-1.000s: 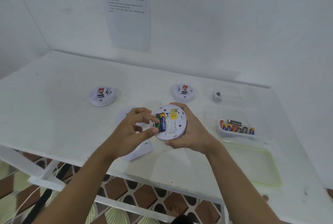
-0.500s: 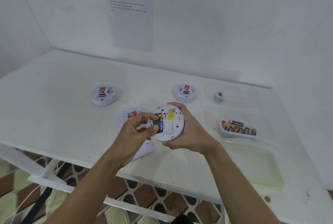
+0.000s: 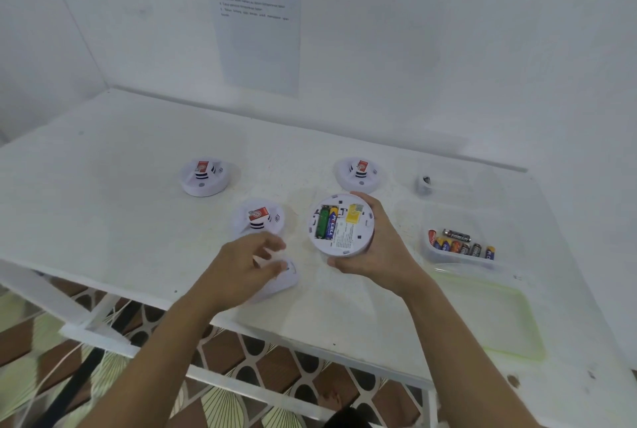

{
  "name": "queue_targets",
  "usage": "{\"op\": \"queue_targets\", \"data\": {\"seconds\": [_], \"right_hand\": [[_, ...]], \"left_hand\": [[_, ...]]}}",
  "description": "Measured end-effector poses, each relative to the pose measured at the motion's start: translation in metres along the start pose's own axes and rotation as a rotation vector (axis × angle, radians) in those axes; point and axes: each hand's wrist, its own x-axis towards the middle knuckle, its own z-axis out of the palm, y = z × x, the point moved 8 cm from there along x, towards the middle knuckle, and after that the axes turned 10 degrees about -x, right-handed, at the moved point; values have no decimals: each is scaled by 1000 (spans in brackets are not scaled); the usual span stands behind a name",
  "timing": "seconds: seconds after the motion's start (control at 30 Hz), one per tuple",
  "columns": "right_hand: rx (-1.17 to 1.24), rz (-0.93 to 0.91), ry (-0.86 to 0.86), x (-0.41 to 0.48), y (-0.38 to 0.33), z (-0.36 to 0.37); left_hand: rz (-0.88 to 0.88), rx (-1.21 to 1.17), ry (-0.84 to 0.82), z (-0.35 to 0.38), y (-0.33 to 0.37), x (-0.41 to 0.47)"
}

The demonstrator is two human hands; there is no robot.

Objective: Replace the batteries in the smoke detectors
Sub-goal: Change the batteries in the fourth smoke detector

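- Your right hand [image 3: 375, 248] has its fingers and thumb wrapped round the rim of the open detector [image 3: 341, 226]. It holds the detector back-up just above the surface [image 3: 103, 186], near the front middle.
- Your left hand [image 3: 248, 262] is low over the white cover [image 3: 282, 281], which lies near the front edge. Its fingers are curled, but blur hides whether they grip the cover or only touch it, so I cannot tell.
- In the uncovered bay a green cell [image 3: 322, 226] and a blue-and-yellow cell [image 3: 331, 226] lie side by side.
- The detector is tilted toward you with the bay open. A jolt or a further tilt could let a cell that is not fully seated spring out.
- The polarity marks are too small to read here. If one cell is reversed, closing the cover would hide the fault.
- The cover sits close to the front edge, so a hurried, glancing grab could push it off the surface.
- Pressing the cover on while only your right hand steadies the rim could twist the detector out of your grip. I would line the cover up first.
- Another detector [image 3: 258, 220] stands just behind your left hand, and a wide sweep of that hand could knock it.
- Half a second ago your left fingertips were at the bay, on the cells. They have since left the detector and dropped to the cover.
- Your right hand's grip and the detector's place are much as they were. The detector behind your left hand, partly hidden then, now shows whole.
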Motion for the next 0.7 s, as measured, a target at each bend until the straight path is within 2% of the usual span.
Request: {"op": "queue_targets", "data": {"seconds": [0.07, 0.13, 0.23, 0.43, 0.53, 0.7], "right_hand": [[5, 10, 12, -1, 3, -1], [6, 20, 14, -3, 7, 1], [1, 30, 8, -4, 10, 3], [-1, 40, -19, -7, 12, 8], [-8, 55, -37, -7, 12, 9], [-20, 45, -88, -5, 10, 12]], "left_hand": [[-40, 197, -93, 15, -8, -1], [-48, 301, -72, 20, -12, -1], [-38, 318, -19, 21, -13, 1], [-79, 237, -11, 14, -15, 4], [-21, 140, 5, 7, -7, 3], [132, -162, 162, -19, 27, 0]]}}
